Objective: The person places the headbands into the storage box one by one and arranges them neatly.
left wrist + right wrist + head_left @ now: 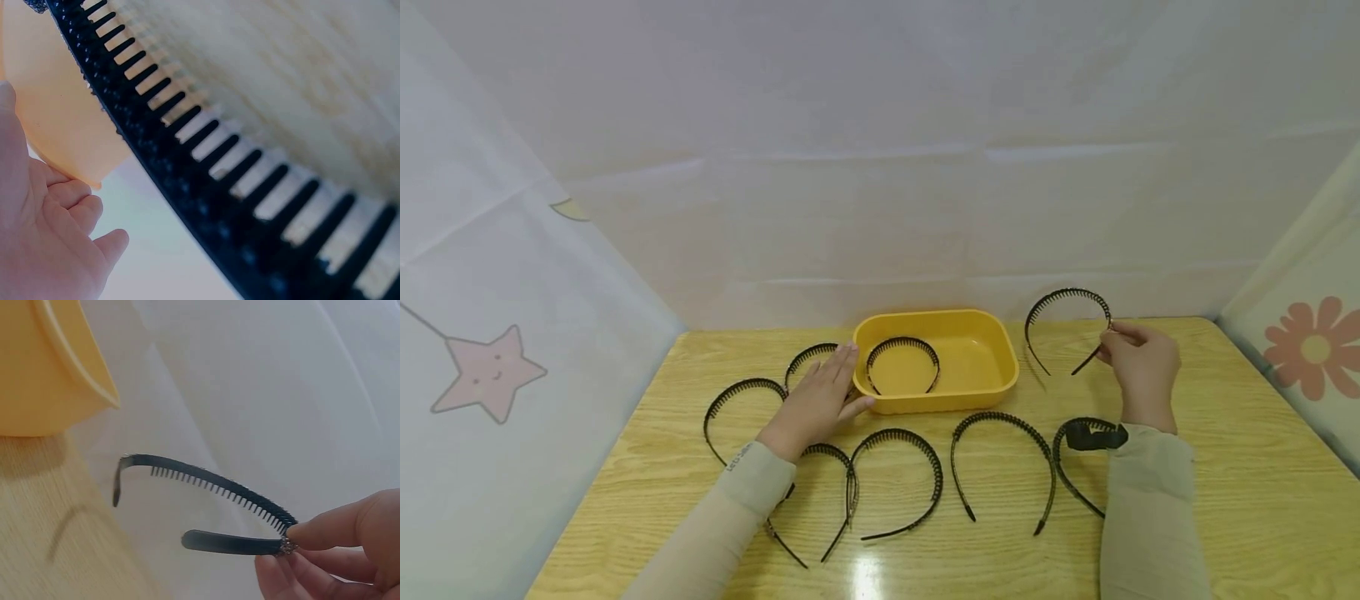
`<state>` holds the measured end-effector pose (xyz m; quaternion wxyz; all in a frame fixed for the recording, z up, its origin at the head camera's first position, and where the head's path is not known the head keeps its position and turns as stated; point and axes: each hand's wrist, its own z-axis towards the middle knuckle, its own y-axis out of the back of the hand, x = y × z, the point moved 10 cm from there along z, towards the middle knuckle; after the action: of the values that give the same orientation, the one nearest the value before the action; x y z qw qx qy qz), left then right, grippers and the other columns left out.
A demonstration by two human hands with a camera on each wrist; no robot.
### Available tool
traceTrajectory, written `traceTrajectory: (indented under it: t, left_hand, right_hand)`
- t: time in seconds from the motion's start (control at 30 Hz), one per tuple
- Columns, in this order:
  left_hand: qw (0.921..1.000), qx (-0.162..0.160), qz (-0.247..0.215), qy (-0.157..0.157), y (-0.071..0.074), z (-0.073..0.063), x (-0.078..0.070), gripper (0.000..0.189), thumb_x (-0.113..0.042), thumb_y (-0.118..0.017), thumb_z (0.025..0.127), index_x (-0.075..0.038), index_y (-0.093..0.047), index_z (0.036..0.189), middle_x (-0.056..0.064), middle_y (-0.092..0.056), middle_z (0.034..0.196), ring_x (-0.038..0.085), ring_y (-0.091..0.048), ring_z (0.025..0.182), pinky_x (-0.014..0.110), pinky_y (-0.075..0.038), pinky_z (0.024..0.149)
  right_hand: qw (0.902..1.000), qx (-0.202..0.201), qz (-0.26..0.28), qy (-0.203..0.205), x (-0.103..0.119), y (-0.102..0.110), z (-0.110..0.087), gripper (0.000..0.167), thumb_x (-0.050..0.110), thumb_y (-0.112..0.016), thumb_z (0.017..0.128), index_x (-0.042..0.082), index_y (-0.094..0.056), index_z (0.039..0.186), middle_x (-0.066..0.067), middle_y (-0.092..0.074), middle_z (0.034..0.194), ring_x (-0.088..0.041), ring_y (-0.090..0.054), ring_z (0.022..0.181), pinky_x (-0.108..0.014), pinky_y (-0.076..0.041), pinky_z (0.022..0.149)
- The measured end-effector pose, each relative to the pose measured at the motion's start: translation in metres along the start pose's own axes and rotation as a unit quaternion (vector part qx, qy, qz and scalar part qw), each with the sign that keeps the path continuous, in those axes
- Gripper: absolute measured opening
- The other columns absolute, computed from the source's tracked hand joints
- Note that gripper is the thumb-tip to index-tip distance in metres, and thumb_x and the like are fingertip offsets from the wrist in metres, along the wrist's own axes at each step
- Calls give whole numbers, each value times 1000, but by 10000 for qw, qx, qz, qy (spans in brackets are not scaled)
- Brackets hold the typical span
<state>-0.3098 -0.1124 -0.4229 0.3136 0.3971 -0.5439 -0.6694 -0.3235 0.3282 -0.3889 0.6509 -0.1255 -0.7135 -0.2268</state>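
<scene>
My right hand (1142,362) pinches a black toothed headband (1067,292) by one side, to the right of a yellow tub (1011,375). In the right wrist view, thumb and fingers grip the headband (212,478) at a beaded spot near one end, and its shadow falls on the table. My left hand (820,400) rests against the tub's left end with its fingers straight. Inside the tub, another headband (904,340) leans on the left. In the left wrist view, a headband's teeth (187,119) loom close, beside the left hand (56,231) at the tub (69,125).
Several more black headbands lie on the wooden table (647,467): one (741,385) left of the tub, one (898,433) and one (1000,417) in front, and one (1063,467) partly under the right forearm. White cloth walls (880,208) stand around the table's back and sides.
</scene>
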Motion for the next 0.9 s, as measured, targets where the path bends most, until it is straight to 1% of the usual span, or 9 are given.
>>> traceTrajectory:
  t: [0.1,0.17,0.3,0.37,0.47,0.63,0.77,0.9]
  left_hand:
    - [10000,-1,-18,4,1,0,-1,88,-57,-45,104,1,-12,161,18,-14,168,31,-12,155,57,-18,123]
    - [10000,0,-19,6,1,0,-1,88,-57,-45,104,1,-13,161,18,-15,168,31,-13,155,57,-18,123]
    - [10000,31,-13,25,1,0,0,88,-57,-45,105,1,-12,161,18,-14,168,32,-13,155,56,-18,123]
    - [10000,33,-10,25,0,1,0,87,-57,-45,105,1,-12,161,18,-14,168,32,-13,155,56,-17,123]
    - [10000,19,28,8,0,1,1,88,-57,-44,105,1,-11,162,18,-14,168,33,-14,155,56,-18,123]
    - [10000,43,14,24,-1,1,2,88,-57,-45,105,0,-10,162,17,-11,168,32,-12,155,56,-17,124]
    - [10000,64,-26,35,0,0,2,88,-56,-45,104,0,-9,162,16,-10,168,32,-12,155,56,-16,124]
    - [10000,54,-23,28,1,-1,2,88,-56,-46,104,0,-9,162,17,-11,168,32,-12,155,56,-17,124]
  right_hand:
    - [9991,-290,291,64,6,5,-1,36,7,-67,96,-3,-65,131,12,-65,77,-1,-67,61,-13,-57,64]
    - [9979,-384,512,50,8,7,-2,36,8,-69,95,-2,-66,130,9,-67,81,-2,-68,62,-13,-57,64]
    - [9948,-409,935,60,13,5,-5,36,8,-71,94,0,-67,129,5,-70,88,-5,-69,65,-14,-58,64]
    - [9928,-385,1122,133,16,3,-6,35,6,-72,93,0,-68,127,3,-70,90,-6,-70,66,-15,-58,65]
    - [9900,-297,1349,272,21,-2,-9,33,4,-73,92,-1,-69,125,1,-69,91,-7,-70,66,-17,-59,67]
    - [9877,-47,1507,407,27,-14,-12,29,3,-73,92,0,-69,121,-2,-68,92,-9,-71,69,-18,-60,69]
    - [9834,231,1748,419,29,-28,-15,20,-1,-73,92,4,-71,111,-3,-68,90,-11,-72,71,-20,-60,69]
    - [9772,454,2015,492,31,-40,-18,15,-4,-73,90,5,-72,102,-5,-69,87,-13,-72,70,-23,-61,69]
